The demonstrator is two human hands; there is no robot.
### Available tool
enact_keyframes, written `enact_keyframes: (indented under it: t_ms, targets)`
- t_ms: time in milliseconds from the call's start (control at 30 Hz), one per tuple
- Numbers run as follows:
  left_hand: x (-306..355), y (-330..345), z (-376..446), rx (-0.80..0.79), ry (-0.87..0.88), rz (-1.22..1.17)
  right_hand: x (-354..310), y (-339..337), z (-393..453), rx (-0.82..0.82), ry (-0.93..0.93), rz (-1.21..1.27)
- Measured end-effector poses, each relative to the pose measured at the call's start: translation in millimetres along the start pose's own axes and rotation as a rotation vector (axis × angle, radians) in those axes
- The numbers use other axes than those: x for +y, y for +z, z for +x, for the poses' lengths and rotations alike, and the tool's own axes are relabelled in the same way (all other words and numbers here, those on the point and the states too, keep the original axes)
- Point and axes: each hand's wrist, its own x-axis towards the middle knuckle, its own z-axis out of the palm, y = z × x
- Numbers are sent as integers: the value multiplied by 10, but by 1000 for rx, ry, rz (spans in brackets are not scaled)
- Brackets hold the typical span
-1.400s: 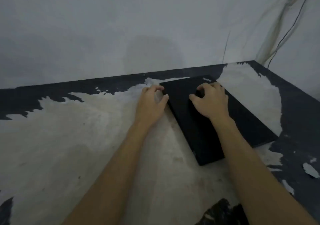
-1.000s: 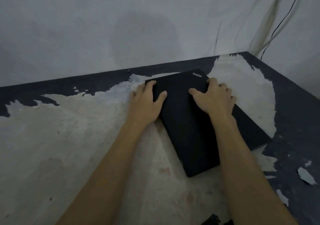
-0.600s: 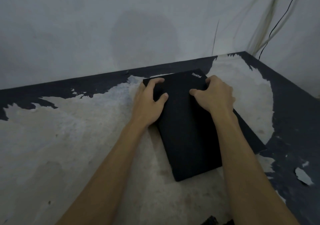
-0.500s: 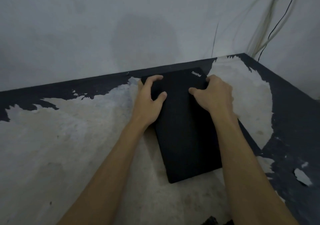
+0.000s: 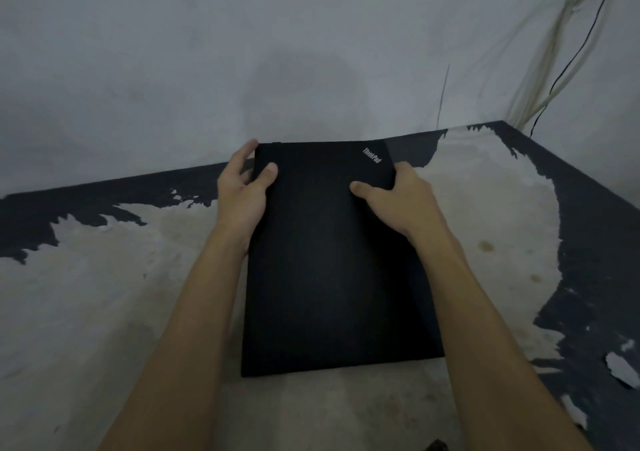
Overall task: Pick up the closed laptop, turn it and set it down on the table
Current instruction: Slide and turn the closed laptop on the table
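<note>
We clamp our left hand (image 5: 242, 194) and right hand (image 5: 398, 201) on the laptop (image 5: 332, 270) mid-frame, thumbs on top, steadying its turn.

Left hand (image 5: 242, 194) and right hand (image 5: 398, 197) clamped, thumbs on top

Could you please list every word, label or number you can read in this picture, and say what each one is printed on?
"ThinkPad": small pale lettering, set at a slant, on the far right corner of the closed black laptop lid, just beyond the right hand.
No other text, number or sign is legible anywhere, including the table and the wall.
</note>
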Motion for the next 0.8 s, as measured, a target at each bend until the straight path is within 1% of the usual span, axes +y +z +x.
enact_keyframes:
  t_ms: [133, 233, 333, 433, 500, 567, 700, 800]
  targets:
    - [14, -126, 12, 21, -21, -27, -54, 86, -35, -106, 52, 18]
    - [49, -168, 31, 69, -28, -46, -50, 106, -50, -141, 76, 31]
    - [72, -199, 31, 106, -31, -58, -35, 116, -59, -133, 58, 88]
    - [71, -191, 47, 115, -56, -64, -34, 156, -74, -76, 14, 114]
    - [107, -190, 30, 119, -76, -86, -36, 176, -72, -41, -18, 109]
    - [120, -244, 32, 134, -109, -98, -36, 188, -68, -51, -40, 85]
    - [239, -455, 15, 86, -144, -40, -33, 239, -53, -128, -43, 53]
    - [318, -705, -14, 31, -128, 34, -117, 269, -108, -157, -58, 33]
